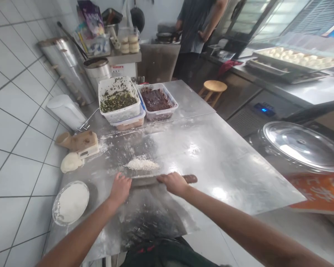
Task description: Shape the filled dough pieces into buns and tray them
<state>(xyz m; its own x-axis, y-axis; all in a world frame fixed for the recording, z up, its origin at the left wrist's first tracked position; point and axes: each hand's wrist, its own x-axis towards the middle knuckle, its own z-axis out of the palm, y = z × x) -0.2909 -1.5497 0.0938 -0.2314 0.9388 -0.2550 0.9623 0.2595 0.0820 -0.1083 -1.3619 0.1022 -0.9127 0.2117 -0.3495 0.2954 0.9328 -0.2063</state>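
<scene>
1. Both hands were on the tool here! The left hand [120,188] was clamped round the left end of a long, flat tool [144,181], fingers curled over it.
2. And the right hand [174,183] had a firm grip of its own, wrapped round the tool further along, with a brown handle [191,179] poking out to the right.
3. The tool lay level across the steel table [225,155], a bare stretch of it showing between the two fists; whether its lower edge touched the metal, you could not tell.
4. Just beyond it, a low heap of white powder [142,164] sat in a long streak, with paler smears scattered around.
5. Over on the left flank, a bowl [54,207] full of white powder stood near the tiled wall [13,126], and behind it slumped a pale, doughy lump [71,162] beside a small scale [92,149].
6. At the far side, what a line-up! A tub of chopped green filling [125,113] was stacked on another tub [132,124], right next to a tub of dark paste [163,115].
7. In the background stood another person [193,26], hand near the hip, with a round wooden stool [215,86] close by.
</scene>
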